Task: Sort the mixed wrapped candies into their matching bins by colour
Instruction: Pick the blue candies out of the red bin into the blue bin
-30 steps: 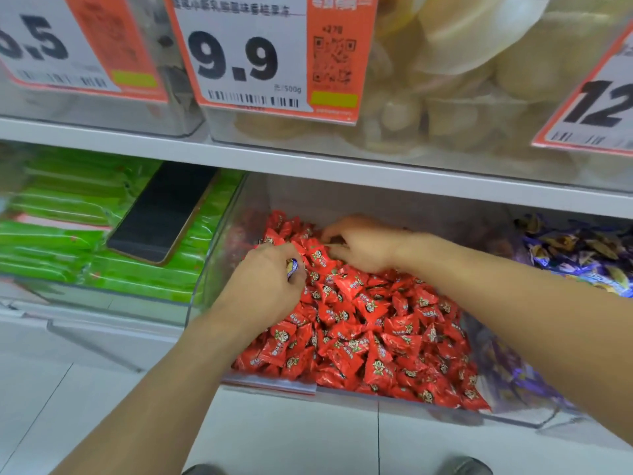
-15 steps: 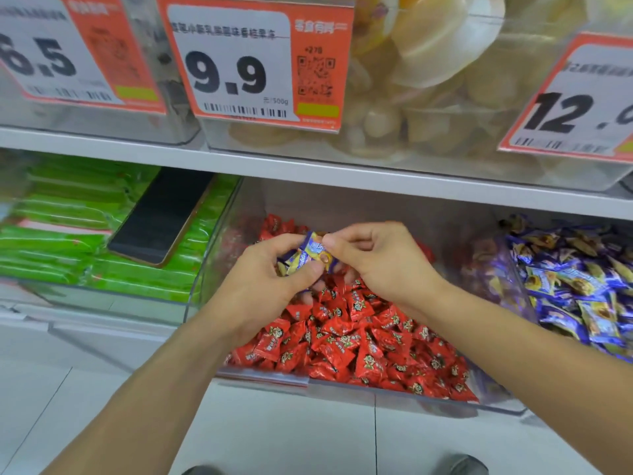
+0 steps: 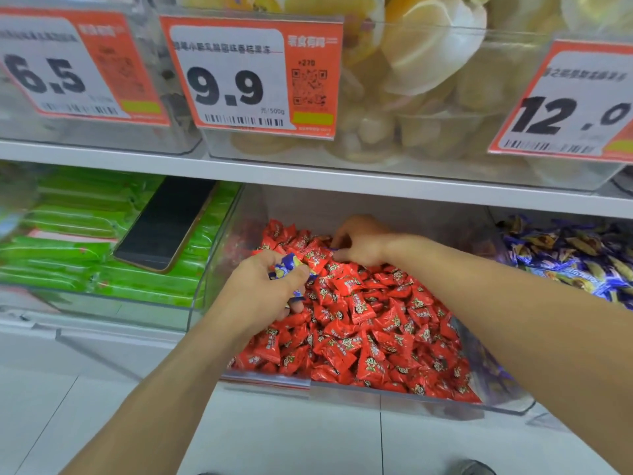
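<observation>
A clear bin (image 3: 404,401) in the middle of the lower shelf is full of red wrapped candies (image 3: 370,323). My left hand (image 3: 263,293) hovers over the left part of the pile and grips blue-purple wrapped candies (image 3: 287,267) between thumb and curled fingers. My right hand (image 3: 363,241) reaches to the back of the red pile, fingers curled down among the wrappers beside a small blue wrapper edge (image 3: 334,250). Whether it holds that piece is hidden. The bin of blue-purple candies (image 3: 568,258) stands to the right.
To the left, a bin of green packets (image 3: 85,241) has a black phone (image 3: 168,224) lying on top. The upper shelf (image 3: 308,181) carries clear bins of pale yellow goods with orange price tags (image 3: 250,77). White floor tiles lie below.
Both hands met above the pile with a blue-purple candy between them. Now they are apart: the left keeps the blue-purple candies and the right has gone down to the back of the red pile.
</observation>
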Motion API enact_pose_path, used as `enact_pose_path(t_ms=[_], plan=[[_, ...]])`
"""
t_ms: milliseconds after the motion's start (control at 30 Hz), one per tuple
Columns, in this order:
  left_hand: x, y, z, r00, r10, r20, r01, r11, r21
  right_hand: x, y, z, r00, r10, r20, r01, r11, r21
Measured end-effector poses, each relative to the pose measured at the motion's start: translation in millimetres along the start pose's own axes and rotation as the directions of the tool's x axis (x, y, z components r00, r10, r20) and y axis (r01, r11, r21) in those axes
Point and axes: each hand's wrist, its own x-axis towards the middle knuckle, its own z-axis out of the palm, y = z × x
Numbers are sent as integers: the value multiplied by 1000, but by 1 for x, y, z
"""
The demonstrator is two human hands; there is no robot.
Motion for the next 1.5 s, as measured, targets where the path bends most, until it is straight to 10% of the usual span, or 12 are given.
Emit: enact_pose_path(t_ms=[233, 400, 700, 833, 1000, 1333, 1500], plan=[[13, 9, 6, 994, -82, -70, 78, 996, -53, -26, 1, -24, 993, 5, -120, 27, 964, 265], [18, 17, 11, 1000, -14, -4, 14, 999, -31, -55, -21, -35, 985, -173, 9, 102, 621, 777], [19, 24, 15, 994, -18, 108, 56, 930, -363, -45, -24, -32, 978, -179, -108, 203, 692, 693], [25, 16, 10, 997, 55, -46, -46, 985, 169, -27, -6, -33, 967, -231, 109, 74, 662, 746], [28, -1, 4, 965, 166, -201, 14, 736, 677, 14, 6, -23, 990, -139, -20, 141, 977, 159], [30, -3, 1, 974, 137, -180, 3, 787, 616, 26, -6, -4, 982, -179, -53, 184, 975, 121], [34, 4, -5, 976, 14, -217, 55, 950, 307, 4, 8, -26, 989, -144, 34, 119, 909, 400]])
